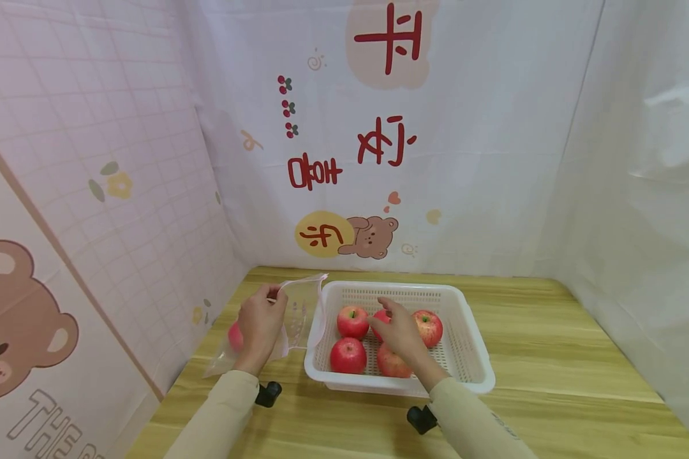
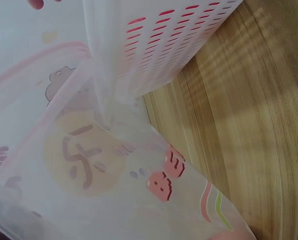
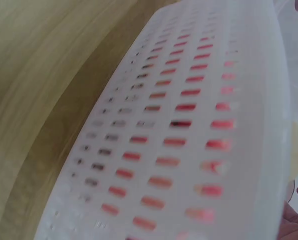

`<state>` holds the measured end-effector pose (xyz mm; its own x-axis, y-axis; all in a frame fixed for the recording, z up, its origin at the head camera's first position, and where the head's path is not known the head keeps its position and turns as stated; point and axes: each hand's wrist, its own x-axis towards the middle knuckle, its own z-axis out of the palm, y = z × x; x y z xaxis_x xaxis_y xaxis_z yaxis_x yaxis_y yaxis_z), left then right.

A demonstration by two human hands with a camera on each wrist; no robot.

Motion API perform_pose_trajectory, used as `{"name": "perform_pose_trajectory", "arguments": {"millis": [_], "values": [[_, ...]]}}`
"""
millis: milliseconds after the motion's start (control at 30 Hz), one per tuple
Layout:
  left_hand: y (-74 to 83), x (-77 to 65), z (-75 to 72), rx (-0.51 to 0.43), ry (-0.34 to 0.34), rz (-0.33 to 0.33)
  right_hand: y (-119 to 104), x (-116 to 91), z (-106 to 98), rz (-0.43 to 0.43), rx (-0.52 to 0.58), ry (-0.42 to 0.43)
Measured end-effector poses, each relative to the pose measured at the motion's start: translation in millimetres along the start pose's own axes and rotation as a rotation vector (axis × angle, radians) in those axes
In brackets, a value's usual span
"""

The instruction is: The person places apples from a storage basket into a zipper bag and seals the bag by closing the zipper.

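My left hand (image 1: 262,322) pinches the edge of a clear zip bag (image 1: 300,315) with a pink rim, its mouth spread toward the basket. Inside the bag, partly behind that hand, shows a pinkish-red apple (image 1: 235,336). Printed pictures cover the bag's film in the left wrist view. My right hand (image 1: 400,330) hovers over the white basket (image 1: 478,350), thumb and fingers spread apart. Beneath its fingertips is a red apple (image 1: 380,324), partly covered. Around it in the basket sit other apples: one at back left (image 1: 353,322), one at front left (image 1: 348,356), more by the hand.
The basket's slotted wall (image 3: 163,125) stands on a wood-grain table (image 1: 551,357). A cloth backdrop with printed bears and red characters rises behind and on both sides. A black wrist mount (image 1: 268,394) is attached at my left sleeve, another (image 1: 422,419) at my right.
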<state>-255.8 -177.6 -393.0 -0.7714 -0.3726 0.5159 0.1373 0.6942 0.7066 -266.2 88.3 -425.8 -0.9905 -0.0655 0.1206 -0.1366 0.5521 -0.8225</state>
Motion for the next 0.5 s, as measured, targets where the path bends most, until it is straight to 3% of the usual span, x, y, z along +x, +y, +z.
{"name": "perform_pose_trajectory", "arguments": {"millis": [500], "values": [[-2.1,-0.4,0.8,-0.010,0.006,-0.001,34.6,-3.0,-20.8,-0.030,-0.055,0.061]]}}
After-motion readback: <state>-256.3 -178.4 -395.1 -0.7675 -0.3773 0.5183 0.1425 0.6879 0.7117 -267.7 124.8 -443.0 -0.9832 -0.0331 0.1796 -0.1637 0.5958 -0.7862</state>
